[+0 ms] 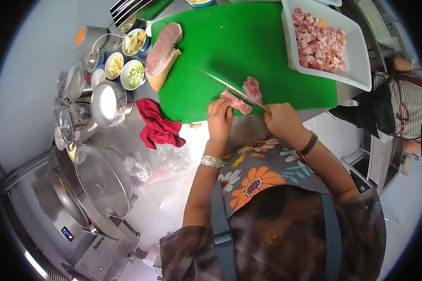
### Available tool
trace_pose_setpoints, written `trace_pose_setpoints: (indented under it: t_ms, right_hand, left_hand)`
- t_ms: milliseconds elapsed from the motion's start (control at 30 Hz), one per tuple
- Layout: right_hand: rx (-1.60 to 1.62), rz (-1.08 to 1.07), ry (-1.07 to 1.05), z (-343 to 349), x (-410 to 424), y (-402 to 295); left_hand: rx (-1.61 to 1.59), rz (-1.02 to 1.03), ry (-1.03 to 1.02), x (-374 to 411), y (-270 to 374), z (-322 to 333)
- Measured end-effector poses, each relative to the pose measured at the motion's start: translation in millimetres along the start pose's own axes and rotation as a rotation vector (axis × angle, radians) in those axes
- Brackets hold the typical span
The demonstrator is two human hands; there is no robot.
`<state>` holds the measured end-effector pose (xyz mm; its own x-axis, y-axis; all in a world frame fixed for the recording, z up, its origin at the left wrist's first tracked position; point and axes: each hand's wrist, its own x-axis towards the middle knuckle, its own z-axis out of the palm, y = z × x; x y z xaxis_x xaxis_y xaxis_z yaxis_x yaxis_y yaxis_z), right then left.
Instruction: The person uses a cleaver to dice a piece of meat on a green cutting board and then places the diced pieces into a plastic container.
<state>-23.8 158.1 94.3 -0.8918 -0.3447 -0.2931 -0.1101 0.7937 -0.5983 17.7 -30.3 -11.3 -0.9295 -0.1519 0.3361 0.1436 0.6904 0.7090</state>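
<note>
My right hand (284, 121) is closed around the handle of a kitchen knife (225, 83), whose blade points up and left over a green cutting board (204, 38). The fingers of my left hand (219, 119) rest on a strip of raw meat (236, 102) near the board's front edge. Another raw meat piece (252, 90) lies just beyond the blade. A large slab of raw pork (163, 52) lies at the board's left side. At the right, a white plastic tub (358, 52) holds many pork cubes (318, 44).
A red cloth (158, 124) lies on the metal table, left of my left hand. Bowls of chopped ingredients (135, 74), a metal pot (109, 104) and a wire mesh basket (103, 181) stand at the left. A person in a striped top (409, 105) is at the far right.
</note>
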Motion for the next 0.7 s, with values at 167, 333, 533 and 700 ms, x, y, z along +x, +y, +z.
trace_pose_setpoints:
  t_ms: [167, 333, 533, 700]
  right_hand:
    - [-0.158, 0.046, -0.136, -2, 1, -4]
    - [-0.208, 0.074, -0.144, 13, -9, 2]
    - [-0.266, 0.131, -0.263, 0, -24, 2]
    - [-0.267, -0.019, -0.311, 24, 34, -11]
  left_hand:
    - [-0.001, 0.035, 0.011, 0, -7, 2]
    - [0.001, 0.04, 0.008, 1, -11, 5]
    - [-0.017, 0.087, 0.026, 2, -20, 13]
    - [-0.003, 0.126, 0.022, 7, -32, 18]
